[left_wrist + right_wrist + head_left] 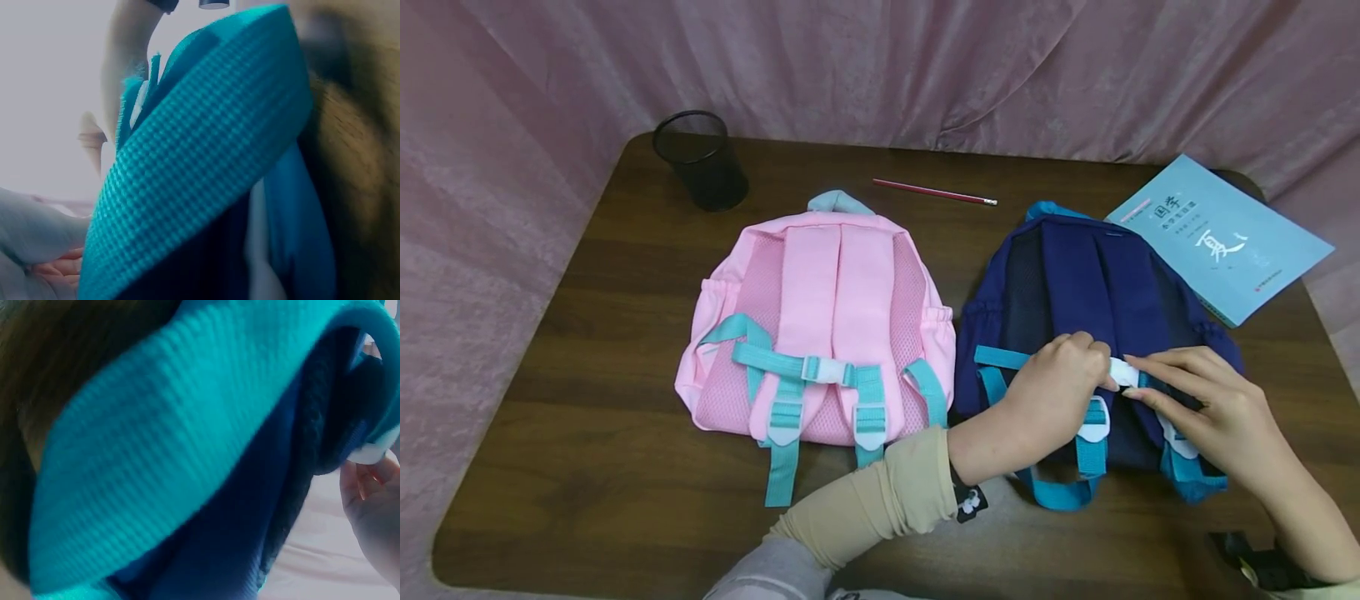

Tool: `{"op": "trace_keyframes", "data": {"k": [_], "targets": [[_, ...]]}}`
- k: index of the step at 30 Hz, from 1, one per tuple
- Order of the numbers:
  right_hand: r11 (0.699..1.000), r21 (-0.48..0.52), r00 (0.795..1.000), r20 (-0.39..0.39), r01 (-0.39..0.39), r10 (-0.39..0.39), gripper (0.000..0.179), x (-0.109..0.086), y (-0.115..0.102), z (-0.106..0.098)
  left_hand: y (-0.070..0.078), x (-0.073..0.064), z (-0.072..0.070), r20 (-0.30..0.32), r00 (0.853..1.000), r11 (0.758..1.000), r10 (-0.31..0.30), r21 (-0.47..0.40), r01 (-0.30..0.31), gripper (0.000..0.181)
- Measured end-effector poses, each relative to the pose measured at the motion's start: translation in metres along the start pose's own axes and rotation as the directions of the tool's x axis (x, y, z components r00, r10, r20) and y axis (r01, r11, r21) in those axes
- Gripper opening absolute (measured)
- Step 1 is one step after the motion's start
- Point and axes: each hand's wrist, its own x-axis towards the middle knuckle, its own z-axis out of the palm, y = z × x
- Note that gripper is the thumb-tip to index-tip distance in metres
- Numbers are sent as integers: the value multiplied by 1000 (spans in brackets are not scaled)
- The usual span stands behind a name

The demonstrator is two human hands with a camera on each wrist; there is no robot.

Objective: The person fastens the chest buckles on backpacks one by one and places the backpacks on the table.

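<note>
A dark blue backpack [1078,267] lies on the table at the right, its shoulder straps facing up. Across them runs a bright blue chest strap with a white buckle [1123,373]. My left hand [1060,379] grips the buckle's left end, fingers curled. From the other side, my right hand [1206,400] pinches the buckle between thumb and fingers. Whether its halves are joined is hidden. In the left wrist view, teal webbing [200,144] covers much of the scene. The right wrist view shows a strap [162,450] up close.
Left of the hands lies a pink backpack [812,250] with teal straps and a fastened chest buckle. A black mesh pen cup [711,171] stands at the back left. Behind the bags is a red pencil [932,192]. A light blue book [1225,237] lies partly under the blue backpack.
</note>
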Motion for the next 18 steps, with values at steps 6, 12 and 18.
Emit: {"op": "trace_keyframes", "data": {"k": [6,12,18], "targets": [[998,-43,997,70,-35,38,62,1,-4,-3,3,-2,5,2,1000,997,-23,76,22,24],[995,-92,994,111,27,-17,57,14,-7,3,1,-6,5,104,992,990,-65,130,51,28],[994,-109,994,110,-11,23,31,37,-14,-1,-13,-25,-17,172,984,997,-43,77,30,44]]}}
